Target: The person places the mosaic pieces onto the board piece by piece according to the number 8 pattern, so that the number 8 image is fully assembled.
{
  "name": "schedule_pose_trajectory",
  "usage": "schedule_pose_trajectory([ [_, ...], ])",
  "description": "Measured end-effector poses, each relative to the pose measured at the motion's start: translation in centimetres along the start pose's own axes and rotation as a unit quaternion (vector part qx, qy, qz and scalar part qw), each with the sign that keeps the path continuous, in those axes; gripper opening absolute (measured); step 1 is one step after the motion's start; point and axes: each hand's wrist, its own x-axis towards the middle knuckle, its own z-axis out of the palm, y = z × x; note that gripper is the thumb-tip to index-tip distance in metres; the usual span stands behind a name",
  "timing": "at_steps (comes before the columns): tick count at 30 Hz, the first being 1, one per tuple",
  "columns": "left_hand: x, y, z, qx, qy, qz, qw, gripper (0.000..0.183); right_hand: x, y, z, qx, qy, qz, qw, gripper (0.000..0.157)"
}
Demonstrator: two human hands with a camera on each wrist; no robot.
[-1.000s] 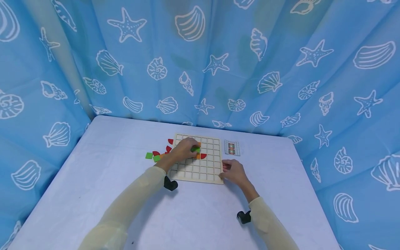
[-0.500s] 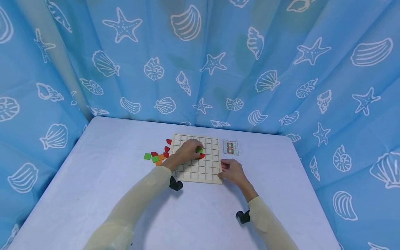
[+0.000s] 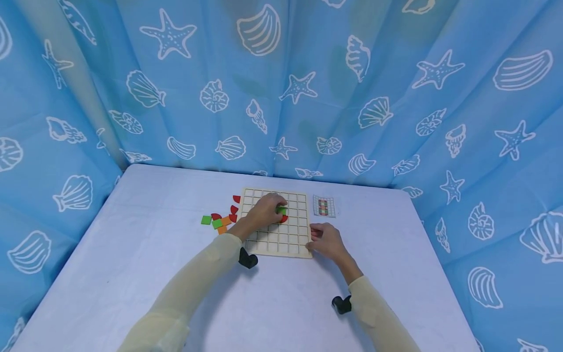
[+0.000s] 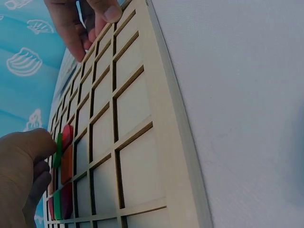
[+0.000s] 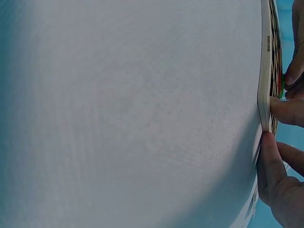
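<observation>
A wooden grid board (image 3: pixel 286 237) lies flat on the white table. Over its middle my left hand (image 3: pixel 265 211) pinches a green square tile (image 4: pixel 57 151) between thumb and fingers. Just under that tile, a red quarter-round piece (image 3: pixel 284 219) sits in the grid, and in the left wrist view an orange square (image 4: pixel 66 164) lies beside it. More red and green pieces are set in the grid close to the hand, partly hidden by it. My right hand (image 3: pixel 327 240) holds the board's near right corner, thumb on top and fingers against the edge (image 5: pixel 264 114).
Left of the board lie loose pieces: a green square (image 3: pixel 206 220), an orange square (image 3: pixel 222 229) and several red quarter-rounds (image 3: pixel 236 199). A small printed card (image 3: pixel 323 207) with a coloured grid pattern is at the right. Behind the table hangs a blue shell-patterned curtain (image 3: pixel 264 78).
My left hand has shifted a little to the right over the grid with the green tile, covering orange pieces that showed earlier. The right hand keeps its hold on the board's corner.
</observation>
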Motion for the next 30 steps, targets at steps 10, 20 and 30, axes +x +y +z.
schedule_pose_trajectory([
  [10, 0.6, -0.2, 0.2, -0.021, -0.014, 0.017, 0.9995, 0.031, 0.0, -0.2, 0.0, -0.005, -0.001, 0.004, 1.0, 0.062],
  [20, 0.7, -0.1, 0.4, -0.03, -0.01, 0.011, 0.9994, 0.03, 0.2, -0.1, 0.2, -0.007, 0.003, -0.001, 1.0, 0.063],
  [30, 0.6, -0.1, -0.7, -0.009, -0.027, 0.01, 0.9995, 0.03, 0.0, 0.0, 0.0, -0.008, 0.005, -0.002, 1.0, 0.062],
])
